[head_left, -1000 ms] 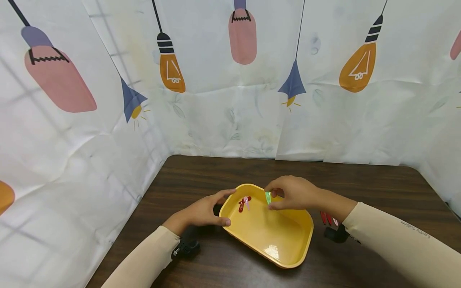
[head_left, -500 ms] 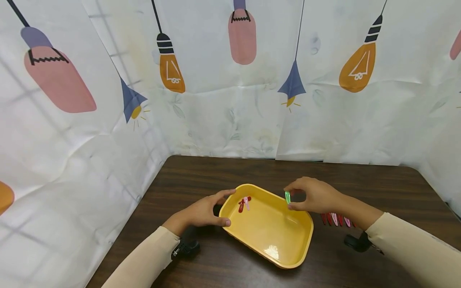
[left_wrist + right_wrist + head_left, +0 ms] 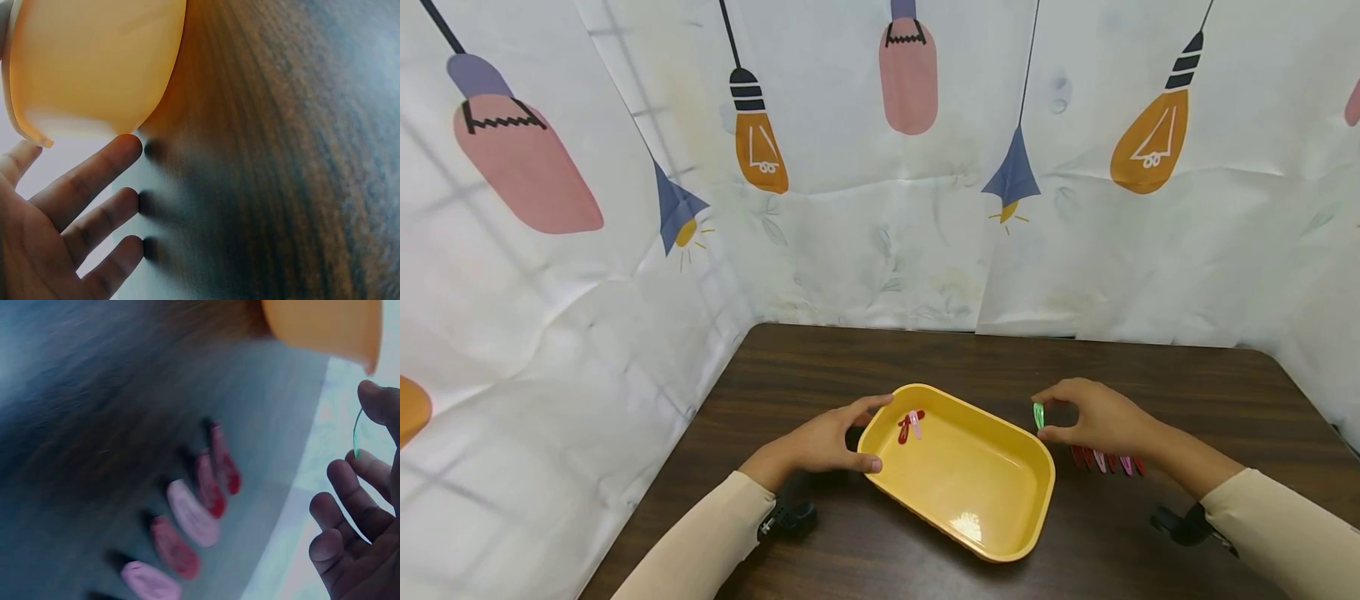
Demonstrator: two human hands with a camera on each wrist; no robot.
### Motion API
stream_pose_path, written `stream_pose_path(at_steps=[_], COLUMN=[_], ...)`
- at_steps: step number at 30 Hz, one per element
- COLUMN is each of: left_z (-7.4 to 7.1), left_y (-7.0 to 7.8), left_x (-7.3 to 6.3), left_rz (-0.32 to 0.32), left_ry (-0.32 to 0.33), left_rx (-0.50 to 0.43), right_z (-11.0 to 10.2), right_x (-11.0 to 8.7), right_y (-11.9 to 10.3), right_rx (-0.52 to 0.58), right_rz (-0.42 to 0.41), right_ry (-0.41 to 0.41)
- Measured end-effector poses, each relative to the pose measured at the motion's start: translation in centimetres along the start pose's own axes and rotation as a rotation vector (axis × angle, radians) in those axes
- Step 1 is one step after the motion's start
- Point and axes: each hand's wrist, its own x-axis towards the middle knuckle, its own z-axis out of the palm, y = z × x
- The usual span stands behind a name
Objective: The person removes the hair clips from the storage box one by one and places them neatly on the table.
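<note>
The green clip (image 3: 1038, 416) is in your right hand (image 3: 1101, 417), pinched between thumb and index finger, the other fingers apart from it. You have it just outside the right end of the yellow tray (image 3: 962, 479). Below that hand, red and pink clips (image 3: 1113, 462) stand in a row on the dark surface (image 3: 850, 358). Inside the tray's left end lies a small cluster of clips (image 3: 915, 424), red and pink. Your left hand (image 3: 820, 439) is spread at that end, thumb and index finger touching the rim.
</note>
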Motion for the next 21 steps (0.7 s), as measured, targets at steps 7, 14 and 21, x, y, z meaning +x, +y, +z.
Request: stream_pose_path(at_steps=[7,14,21], left_z=[0.0,0.0,0.1], left_y=[0.0,-0.1,-0.2], left_x=[0.1,0.1,0.2], left_rz=[-0.005,0.000,0.021], left_ry=[-0.002,0.001,0.003], left_rx=[0.004,0.000,-0.002], right_z=[1.0,2.2,2.7], right_x=[-1.4,-2.2,-2.8], right_y=[1.6,2.9,3.6], right_rx=[-0.027,-0.048,-0.082], right_rz=[0.007,-0.079,-0.076], right_ry=[0.008,0.029,0.021])
